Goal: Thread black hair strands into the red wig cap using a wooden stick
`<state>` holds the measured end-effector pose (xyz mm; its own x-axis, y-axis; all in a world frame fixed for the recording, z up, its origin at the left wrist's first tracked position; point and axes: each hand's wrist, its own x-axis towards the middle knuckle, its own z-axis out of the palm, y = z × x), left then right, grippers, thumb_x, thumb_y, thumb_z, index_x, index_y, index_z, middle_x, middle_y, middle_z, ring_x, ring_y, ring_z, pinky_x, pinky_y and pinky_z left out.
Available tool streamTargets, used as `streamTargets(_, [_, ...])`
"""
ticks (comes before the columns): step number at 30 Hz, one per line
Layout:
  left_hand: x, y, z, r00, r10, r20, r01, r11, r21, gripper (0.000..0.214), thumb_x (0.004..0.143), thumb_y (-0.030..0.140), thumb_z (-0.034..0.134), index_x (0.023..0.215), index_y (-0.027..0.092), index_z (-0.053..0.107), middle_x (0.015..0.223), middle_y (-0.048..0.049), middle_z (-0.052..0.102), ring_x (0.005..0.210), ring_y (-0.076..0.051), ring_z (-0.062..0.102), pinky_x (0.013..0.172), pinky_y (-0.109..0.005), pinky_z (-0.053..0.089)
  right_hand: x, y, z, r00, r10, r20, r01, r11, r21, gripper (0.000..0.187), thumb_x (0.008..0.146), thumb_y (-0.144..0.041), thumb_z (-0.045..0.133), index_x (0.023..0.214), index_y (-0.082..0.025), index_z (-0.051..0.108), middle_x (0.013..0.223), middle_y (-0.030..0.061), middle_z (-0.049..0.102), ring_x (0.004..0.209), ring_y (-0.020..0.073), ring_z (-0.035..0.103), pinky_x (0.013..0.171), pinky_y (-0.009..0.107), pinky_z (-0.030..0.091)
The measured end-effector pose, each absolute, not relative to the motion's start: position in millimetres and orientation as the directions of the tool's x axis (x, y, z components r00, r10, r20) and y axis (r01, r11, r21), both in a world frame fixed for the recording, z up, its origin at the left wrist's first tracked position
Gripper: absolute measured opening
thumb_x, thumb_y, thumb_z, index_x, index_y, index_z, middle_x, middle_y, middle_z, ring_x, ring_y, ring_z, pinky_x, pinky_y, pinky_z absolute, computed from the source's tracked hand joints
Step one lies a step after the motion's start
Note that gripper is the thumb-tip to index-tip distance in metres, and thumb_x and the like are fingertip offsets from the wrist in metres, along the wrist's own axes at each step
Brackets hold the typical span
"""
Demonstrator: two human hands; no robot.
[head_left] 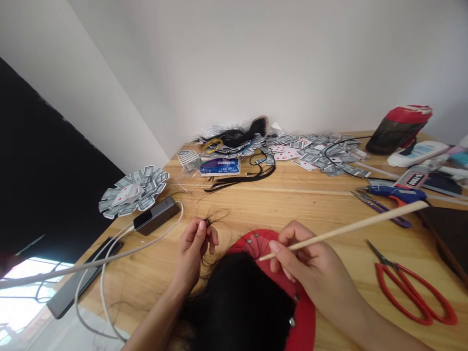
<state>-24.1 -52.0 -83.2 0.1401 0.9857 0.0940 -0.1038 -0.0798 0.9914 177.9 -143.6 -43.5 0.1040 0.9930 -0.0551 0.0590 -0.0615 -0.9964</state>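
My right hand grips a thin pale wooden stick between thumb and fingers. The stick's lower tip points at the far edge of a mass of black hair. This hair lies over a red round base with several small metal clips or pins along its rim. To the left, my left hand is closed, thumb against fingers, on a small lock of black hair. Loose strands spread from its fingertips across the wooden table. Part of the base is hidden under the hair.
Red-handled scissors lie at the right, near blue-handled pliers and a glue gun. Playing cards pile against the wall. A power bank with white cables sits at the left, beside a card stack.
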Motion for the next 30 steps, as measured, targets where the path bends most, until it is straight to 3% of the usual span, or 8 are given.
streamTargets(6, [-30.0,-77.2,-40.6,0.187,0.972,0.144,-0.106,-0.126,0.986,0.040,0.080,0.055,0.071,0.067,0.019,0.057,0.058,0.0048,0.042,0.047,-0.007,0.031,0.045,-0.021,0.024,179.9,-137.9,-46.8,0.047,0.998,-0.043,-0.073,-0.039,-0.997,0.032,0.090,-0.050,0.059,0.076,-0.023,0.047,0.058,-0.0042,0.063,0.045,0.0095,0.044,0.044,0.020,0.033])
streamTargets(9, [-29.3,-88.1,-16.1,0.374,0.927,0.029,0.044,-0.049,0.998,0.041,0.079,0.056,0.070,0.064,0.019,0.061,0.059,0.0010,0.045,0.050,-0.011,0.034,0.046,-0.024,0.027,181.6,-135.0,-49.5,0.031,0.998,-0.047,-0.101,-0.044,-0.994,0.035,0.088,-0.053,0.060,0.076,-0.022,0.048,0.055,-0.0049,0.061,0.043,0.0084,0.043,0.042,0.020,0.032])
streamTargets(11, [-25.9,-89.0,-4.5,0.562,0.825,-0.064,0.181,-0.047,0.982,0.040,0.083,0.054,0.066,0.064,0.019,0.061,0.060,-0.0009,0.048,0.053,-0.013,0.038,0.048,-0.024,0.030,182.3,-134.0,-49.6,0.029,0.998,-0.060,-0.103,-0.057,-0.993,0.037,0.086,-0.055,0.061,0.074,-0.022,0.047,0.050,-0.0065,0.057,0.041,0.0084,0.041,0.041,0.020,0.031])
streamTargets(14, [-18.6,-84.7,3.4,0.718,0.673,-0.177,0.358,-0.140,0.923,0.036,0.092,0.046,0.054,0.067,0.020,0.059,0.063,-0.0002,0.049,0.057,-0.014,0.040,0.051,-0.024,0.032,182.5,-133.5,-47.9,0.008,0.998,-0.063,-0.109,-0.062,-0.992,0.038,0.086,-0.055,0.061,0.074,-0.022,0.046,0.045,-0.0092,0.050,0.039,0.0087,0.041,0.041,0.020,0.030])
streamTargets(16, [-13.7,-82.0,4.4,0.741,0.640,-0.201,0.439,-0.236,0.867,0.034,0.095,0.039,0.049,0.069,0.020,0.058,0.064,0.0014,0.048,0.060,-0.014,0.041,0.054,-0.023,0.032,182.6,-133.3,-46.7,-0.002,0.998,-0.062,-0.129,-0.061,-0.990,0.037,0.085,-0.054,0.062,0.075,-0.022,0.046,0.044,-0.0099,0.050,0.039,0.0082,0.040,0.041,0.020,0.030])
streamTargets(20, [-5.4,-82.2,5.7,0.735,0.667,-0.118,0.507,-0.425,0.750,0.029,0.094,0.027,0.049,0.068,0.021,0.062,0.059,0.0024,0.052,0.055,-0.014,0.043,0.052,-0.023,0.031,183.3,-131.9,-46.0,-0.017,0.999,-0.034,-0.166,-0.036,-0.985,0.038,0.084,-0.054,0.063,0.074,-0.022,0.046,0.050,-0.0076,0.056,0.040,0.0075,0.040,0.041,0.019,0.031])
streamTargets(26, [4.8,-84.4,9.4,0.755,0.653,0.066,0.512,-0.649,0.562,0.025,0.089,0.015,0.054,0.072,0.024,0.070,0.054,0.0031,0.063,0.044,-0.014,0.051,0.047,-0.024,0.032,183.9,-129.1,-46.2,-0.026,0.999,-0.024,-0.169,-0.028,-0.985,0.037,0.083,-0.054,0.064,0.073,-0.021,0.048,0.047,-0.0083,0.052,0.039,0.0078,0.040,0.041,0.020,0.029])
streamTargets(30, [8.9,-82.9,9.4,0.775,0.631,0.011,0.574,-0.712,0.405,0.024,0.091,0.016,0.051,0.080,0.024,0.071,0.061,-0.0008,0.070,0.050,-0.017,0.060,0.049,-0.025,0.032,183.8,-128.4,-46.9,-0.030,0.999,-0.019,-0.168,-0.023,-0.985,0.037,0.083,-0.053,0.064,0.072,-0.021,0.048,0.046,-0.0089,0.051,0.038,0.0080,0.039,0.041,0.020,0.028])
